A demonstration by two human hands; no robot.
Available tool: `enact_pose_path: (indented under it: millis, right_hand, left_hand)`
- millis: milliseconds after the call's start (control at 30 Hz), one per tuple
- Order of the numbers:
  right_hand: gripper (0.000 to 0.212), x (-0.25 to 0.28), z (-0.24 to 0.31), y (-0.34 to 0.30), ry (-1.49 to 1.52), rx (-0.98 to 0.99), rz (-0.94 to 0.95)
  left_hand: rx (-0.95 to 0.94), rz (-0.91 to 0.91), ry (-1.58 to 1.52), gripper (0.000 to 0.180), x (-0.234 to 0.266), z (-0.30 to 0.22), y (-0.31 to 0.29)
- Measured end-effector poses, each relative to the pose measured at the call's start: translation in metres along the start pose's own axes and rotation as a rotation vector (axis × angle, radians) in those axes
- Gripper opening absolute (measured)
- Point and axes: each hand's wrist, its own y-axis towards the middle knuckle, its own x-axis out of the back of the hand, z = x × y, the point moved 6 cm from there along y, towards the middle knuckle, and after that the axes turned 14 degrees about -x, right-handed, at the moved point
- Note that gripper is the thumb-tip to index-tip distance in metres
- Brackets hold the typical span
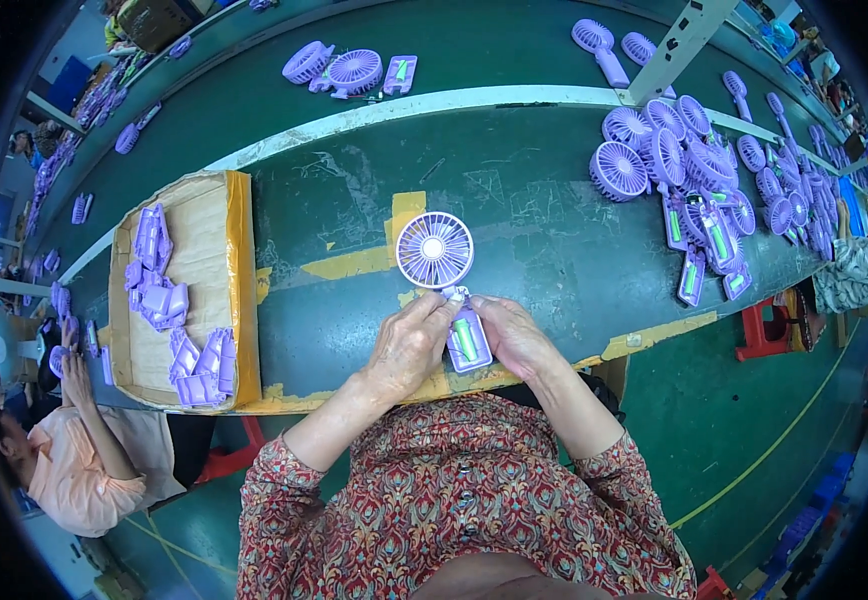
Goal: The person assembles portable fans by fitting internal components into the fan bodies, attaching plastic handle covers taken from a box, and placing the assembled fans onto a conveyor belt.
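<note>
On a green workbench (544, 240), directly in front of the person, lies one purple fan (435, 249), its open handle (456, 360) showing one green battery (465, 340). The left hand (409, 345) and right hand (516, 340) sit close together, fingers curled nearly closed, gripping the handle's top near the neck. Leftward, one cardboard tray (206, 225) holds overlapping purple casings (164, 303); rightward, one heap of purple fans (666, 155), too tangled to count. Any battery print is too small to read

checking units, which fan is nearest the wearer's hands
The handheld fan whose open handle sits between left hand and right hand; other fans lie farther away.
</note>
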Motion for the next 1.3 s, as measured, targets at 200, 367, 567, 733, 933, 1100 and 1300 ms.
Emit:
enact_pose_path:
  millis: [200, 367, 567, 733, 933, 1100, 1300]
  right_hand:
    - [0.027, 0.011, -0.008, 0.009, -0.36, 0.14, -0.111]
    - [0.025, -0.007, 0.003, -0.002, -0.251, 0.062, -0.055]
    - [0.027, -0.005, -0.001, 0.002, -0.175, 0.028, -0.071]
    - [0.028, 0.001, -0.007, 0.006, -0.094, 0.05, -0.062]
    - [0.025, -0.005, -0.013, 0.005, -0.028, 0.146, -0.09]
    - [0.027, -0.016, -0.013, 0.004, -0.022, 0.18, -0.112]
    - [0.027, 0.001, -0.018, 0.012, 0.011, 0.182, -0.232]
  left_hand:
    - [-0.004, -0.013, -0.029, 0.026, 0.002, 0.001, 0.002]
    - [0.062, 0.042, -0.062, 0.037, 0.002, 0.007, 0.0]
    - [0.15, 0.011, -0.251, 0.034, 0.008, 0.018, -0.006]
    - [0.063, 0.029, -0.144, 0.025, 0.021, 0.006, -0.024]
    - [0.128, -0.054, -0.082, 0.013, 0.008, 0.003, -0.027]
    - [0.196, -0.177, 0.039, 0.009, 0.004, -0.003, -0.021]
    - [0.169, -0.073, -0.091, 0.021, 0.012, -0.005, -0.025]
